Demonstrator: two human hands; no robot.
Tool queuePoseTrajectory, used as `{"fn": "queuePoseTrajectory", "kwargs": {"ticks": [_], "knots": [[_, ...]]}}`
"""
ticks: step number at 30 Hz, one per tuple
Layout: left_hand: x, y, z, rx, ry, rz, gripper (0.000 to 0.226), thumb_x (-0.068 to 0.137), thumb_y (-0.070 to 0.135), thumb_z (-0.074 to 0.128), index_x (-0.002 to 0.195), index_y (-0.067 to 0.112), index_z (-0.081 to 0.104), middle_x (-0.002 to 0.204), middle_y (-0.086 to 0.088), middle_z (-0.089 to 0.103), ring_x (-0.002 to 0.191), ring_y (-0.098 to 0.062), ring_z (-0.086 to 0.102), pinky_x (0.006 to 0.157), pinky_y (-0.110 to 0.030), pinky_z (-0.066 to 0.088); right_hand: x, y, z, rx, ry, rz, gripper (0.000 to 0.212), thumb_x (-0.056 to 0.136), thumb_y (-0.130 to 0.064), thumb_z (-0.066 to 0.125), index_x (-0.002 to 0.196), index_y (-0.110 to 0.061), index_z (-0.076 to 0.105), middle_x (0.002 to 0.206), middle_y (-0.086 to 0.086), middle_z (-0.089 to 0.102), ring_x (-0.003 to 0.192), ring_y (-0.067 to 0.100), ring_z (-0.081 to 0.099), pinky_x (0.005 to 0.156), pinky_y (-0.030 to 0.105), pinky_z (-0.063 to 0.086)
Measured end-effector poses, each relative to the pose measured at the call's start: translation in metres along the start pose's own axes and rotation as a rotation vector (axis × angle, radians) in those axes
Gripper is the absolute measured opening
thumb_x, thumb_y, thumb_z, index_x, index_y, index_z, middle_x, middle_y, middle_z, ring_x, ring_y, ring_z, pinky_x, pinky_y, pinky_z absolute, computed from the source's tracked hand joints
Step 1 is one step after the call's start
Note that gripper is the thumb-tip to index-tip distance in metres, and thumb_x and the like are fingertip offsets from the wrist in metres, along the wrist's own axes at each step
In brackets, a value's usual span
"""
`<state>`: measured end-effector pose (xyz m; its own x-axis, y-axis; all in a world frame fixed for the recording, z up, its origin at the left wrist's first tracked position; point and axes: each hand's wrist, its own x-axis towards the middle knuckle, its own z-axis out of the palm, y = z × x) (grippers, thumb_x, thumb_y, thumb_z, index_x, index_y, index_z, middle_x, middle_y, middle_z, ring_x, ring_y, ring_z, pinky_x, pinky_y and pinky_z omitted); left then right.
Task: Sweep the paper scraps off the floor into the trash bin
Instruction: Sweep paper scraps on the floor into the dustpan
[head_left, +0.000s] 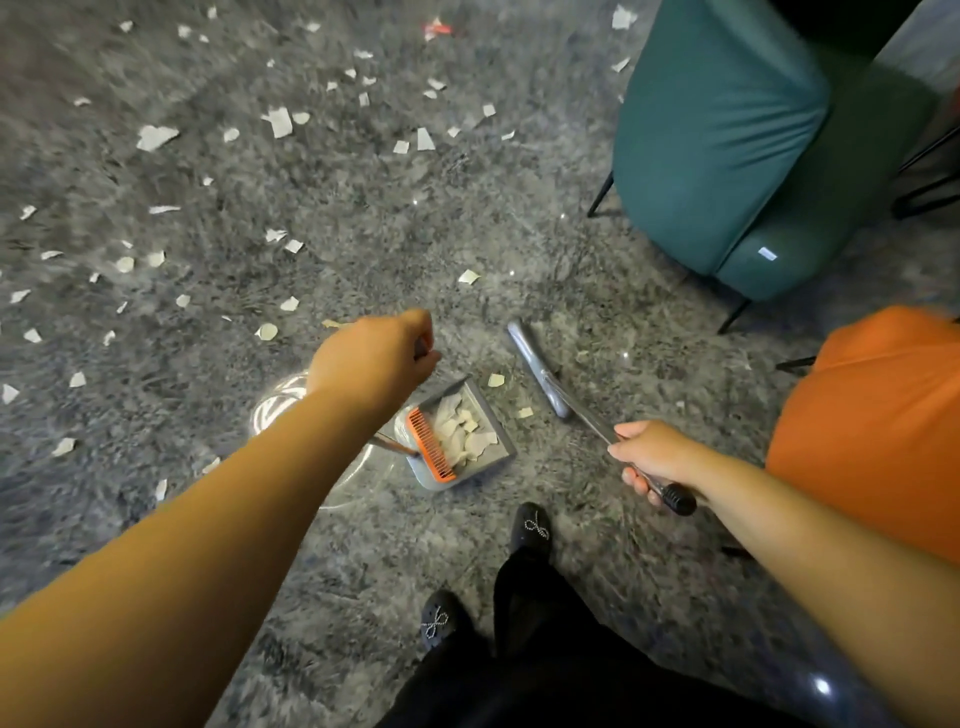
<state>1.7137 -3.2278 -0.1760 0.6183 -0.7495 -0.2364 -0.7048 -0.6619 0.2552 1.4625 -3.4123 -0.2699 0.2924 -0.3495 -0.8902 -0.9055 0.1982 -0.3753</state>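
Left hand curls tight around the top of a thin handle that drops to the dustpan just below and to its right; right hand is clenched on the black-gripped end of the broom, whose silvery head lies on the floor ahead of that hand, a little to its left.

Inside the dustpan sits a small heap of white paper scraps, pressed against an orange comb strip along one edge. Two loose scraps lie between the pan and the broom head, close to both. Far more are scattered over the grey floor beyond the left hand and out to its left — most of the job, by my reckoning, is not yet done. A clear, glassy rim shows under the left forearm; I cannot tell what it is, and no trash bin is plainly in view.

Beyond the right hand stands a teal chair, and just to that hand's right an orange cushion. Black shoes show near the bottom.

Risks, as I judge them: the pan hangs from its handle and could tip, spilling the gathered heap — light scraps scatter at a fast sweep. The broom head could also knock the chair legs near it.
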Motion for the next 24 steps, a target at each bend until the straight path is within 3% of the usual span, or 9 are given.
{"fn": "queuePoseTrajectory", "kwargs": {"ticks": [7,13,18,24], "knots": [[0.036,0.022,0.005,0.051,-0.005,0.001,0.018,0.094,0.042,0.056,0.094,0.024,0.053,0.086,0.001,0.069,0.077,-0.028,0.063,0.057,-0.032,0.047,0.024,-0.021,-0.01,-0.136,-0.086,0.028,0.061,0.098,-0.013,0.046,0.152,-0.016,0.018,0.05,0.008,0.053,0.032,0.012,0.046,0.034,0.016,0.036],[0.053,0.014,0.002,0.049,0.029,-0.022,0.018,0.093,0.043,0.058,0.087,0.028,0.049,0.078,0.004,0.067,0.071,-0.025,0.061,0.048,-0.025,0.03,0.016,-0.044,0.0,-0.289,-0.227,0.017,0.062,0.097,-0.013,0.044,0.152,-0.015,0.017,0.054,0.005,0.057,0.041,0.014,0.049,0.038,0.02,0.039],[0.065,0.02,-0.002,0.047,0.053,-0.021,0.017,0.092,0.041,0.059,0.086,0.028,0.05,0.077,0.003,0.065,0.067,-0.024,0.058,0.053,-0.028,0.038,0.004,-0.051,-0.006,-0.096,-0.298,0.072,0.057,0.1,-0.014,0.042,0.151,-0.018,0.018,0.056,0.006,0.047,0.039,0.011,0.04,0.039,0.018,0.033],[0.044,0.013,-0.005,0.035,0.036,-0.027,0.018,0.092,0.04,0.06,0.093,0.023,0.056,0.082,0.001,0.068,0.072,-0.025,0.062,0.057,-0.032,0.049,-0.022,-0.041,-0.021,-0.001,-0.263,0.066,0.053,0.101,-0.012,0.042,0.15,-0.022,0.025,0.057,0.005,0.046,0.035,0.008,0.039,0.035,0.015,0.032]]}}
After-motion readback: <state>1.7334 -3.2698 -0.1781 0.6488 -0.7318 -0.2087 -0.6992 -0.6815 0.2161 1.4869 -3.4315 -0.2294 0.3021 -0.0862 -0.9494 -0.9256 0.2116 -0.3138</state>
